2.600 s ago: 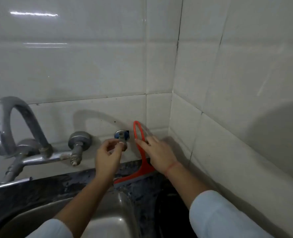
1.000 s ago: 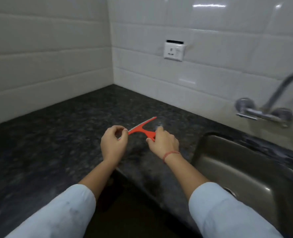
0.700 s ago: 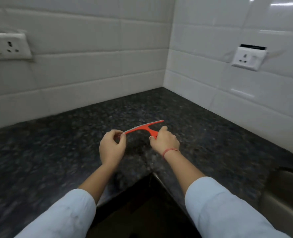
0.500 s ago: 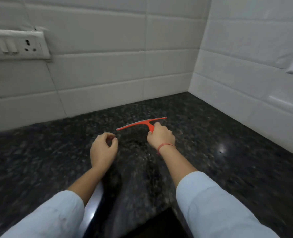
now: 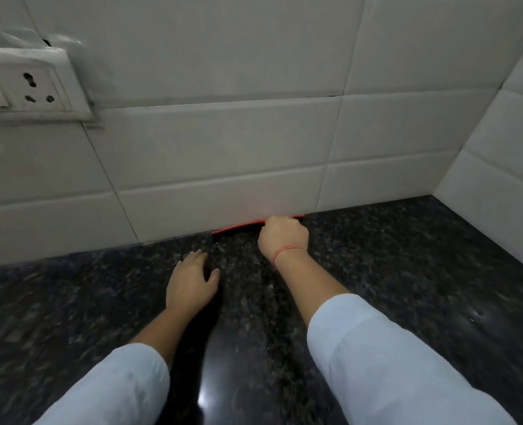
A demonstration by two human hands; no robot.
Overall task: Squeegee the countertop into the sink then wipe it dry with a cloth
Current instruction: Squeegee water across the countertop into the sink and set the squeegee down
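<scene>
My right hand (image 5: 283, 236) is closed around the handle of the red squeegee (image 5: 238, 226). Its blade lies along the line where the dark speckled granite countertop (image 5: 392, 271) meets the white tiled wall. Most of the squeegee is hidden behind my fist; only a thin red strip shows to the left of it. My left hand (image 5: 191, 285) rests flat on the countertop, fingers spread, holding nothing, below and to the left of the squeegee. The sink and any cloth are out of view.
A white switch and socket plate (image 5: 24, 87) sits on the tiled wall (image 5: 223, 133) at upper left. A second tiled wall (image 5: 505, 148) meets it in a corner at the right. A glossy dark strip (image 5: 205, 378) runs toward me between my arms.
My right hand has carried the squeegee from the tap wall over to this counter and pushed it back against the wall. My left hand let go of the blade and opened flat on the counter.
</scene>
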